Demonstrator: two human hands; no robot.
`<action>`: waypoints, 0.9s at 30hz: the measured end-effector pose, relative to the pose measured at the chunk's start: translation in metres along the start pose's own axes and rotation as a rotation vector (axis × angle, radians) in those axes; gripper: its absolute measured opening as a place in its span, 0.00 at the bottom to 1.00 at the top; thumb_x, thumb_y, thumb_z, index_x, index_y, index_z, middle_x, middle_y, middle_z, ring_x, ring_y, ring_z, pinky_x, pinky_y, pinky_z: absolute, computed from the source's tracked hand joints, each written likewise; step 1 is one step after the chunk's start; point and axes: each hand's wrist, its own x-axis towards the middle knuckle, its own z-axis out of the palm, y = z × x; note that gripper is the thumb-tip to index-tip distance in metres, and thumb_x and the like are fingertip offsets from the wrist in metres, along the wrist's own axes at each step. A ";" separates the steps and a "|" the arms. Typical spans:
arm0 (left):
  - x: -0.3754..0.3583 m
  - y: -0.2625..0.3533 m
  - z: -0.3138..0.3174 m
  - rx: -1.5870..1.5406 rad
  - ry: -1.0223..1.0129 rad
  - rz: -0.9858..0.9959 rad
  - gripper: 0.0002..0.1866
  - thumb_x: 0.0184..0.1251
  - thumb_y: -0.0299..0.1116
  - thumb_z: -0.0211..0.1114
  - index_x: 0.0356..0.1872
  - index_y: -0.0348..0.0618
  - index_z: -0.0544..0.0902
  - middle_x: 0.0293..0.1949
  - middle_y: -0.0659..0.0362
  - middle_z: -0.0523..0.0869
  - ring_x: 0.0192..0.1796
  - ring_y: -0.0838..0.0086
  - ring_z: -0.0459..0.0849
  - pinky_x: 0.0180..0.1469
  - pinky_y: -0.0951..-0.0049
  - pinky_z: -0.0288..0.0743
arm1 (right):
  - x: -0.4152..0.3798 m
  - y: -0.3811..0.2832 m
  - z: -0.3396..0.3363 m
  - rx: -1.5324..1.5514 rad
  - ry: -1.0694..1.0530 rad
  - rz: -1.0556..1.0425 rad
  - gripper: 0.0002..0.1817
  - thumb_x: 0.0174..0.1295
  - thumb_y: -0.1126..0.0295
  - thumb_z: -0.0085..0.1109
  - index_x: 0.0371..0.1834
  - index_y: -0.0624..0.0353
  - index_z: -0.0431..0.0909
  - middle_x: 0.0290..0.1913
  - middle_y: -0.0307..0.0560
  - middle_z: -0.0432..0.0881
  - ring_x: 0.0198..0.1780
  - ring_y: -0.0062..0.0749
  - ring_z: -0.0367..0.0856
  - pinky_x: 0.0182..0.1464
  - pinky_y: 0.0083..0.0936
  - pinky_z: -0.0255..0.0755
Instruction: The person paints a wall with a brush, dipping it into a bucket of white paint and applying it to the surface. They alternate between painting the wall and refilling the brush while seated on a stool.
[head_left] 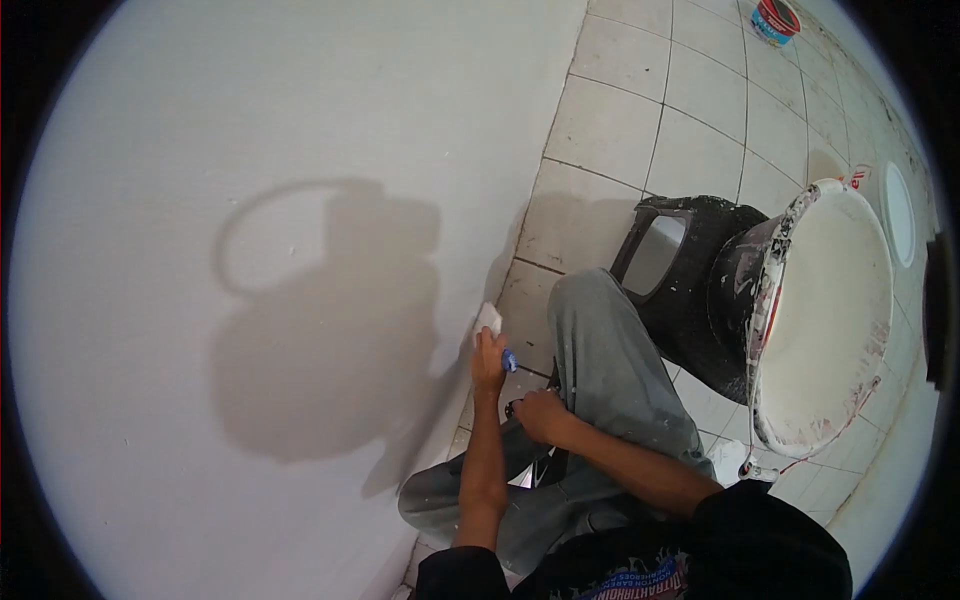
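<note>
My left hand [490, 362] is closed around a paintbrush. The brush's white-coated head [489, 318] touches the foot of the pale wall [330, 130], where it meets the tiled floor. Its blue handle end [510, 360] sticks out to the right of the hand. My right hand [543, 415] is closed in front of my knees, at a small dark object that I cannot make out. Its fingertips are partly hidden.
A large bucket [770, 300] of white paint with a smeared rim sits on a black plastic stool [660, 290] to the right. A red and blue tub [775, 22] stands on the floor tiles [610, 110] at the top right. My grey trouser leg [620, 350] lies between wall and stool.
</note>
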 end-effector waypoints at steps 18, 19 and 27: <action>-0.111 0.051 -0.132 0.332 0.431 0.257 0.13 0.51 0.24 0.64 0.40 0.44 0.84 0.50 0.43 0.76 0.47 0.49 0.78 0.45 0.55 0.73 | 0.001 -0.008 -0.007 0.004 0.001 -0.024 0.15 0.57 0.67 0.61 0.47 0.59 0.80 0.44 0.53 0.84 0.48 0.46 0.84 0.49 0.42 0.76; -0.111 0.049 -0.126 0.370 0.445 0.271 0.13 0.50 0.24 0.65 0.39 0.44 0.84 0.50 0.43 0.76 0.46 0.49 0.78 0.44 0.56 0.72 | 0.001 -0.008 -0.006 -0.003 0.029 -0.027 0.14 0.57 0.67 0.60 0.46 0.59 0.81 0.44 0.53 0.84 0.47 0.46 0.84 0.49 0.42 0.76; -0.071 0.018 -0.033 0.378 0.110 0.131 0.06 0.56 0.28 0.58 0.34 0.42 0.79 0.34 0.50 0.71 0.39 0.58 0.74 0.44 0.59 0.71 | 0.000 -0.002 -0.008 -0.019 0.016 0.027 0.13 0.58 0.66 0.60 0.45 0.57 0.82 0.43 0.52 0.85 0.46 0.46 0.85 0.48 0.42 0.76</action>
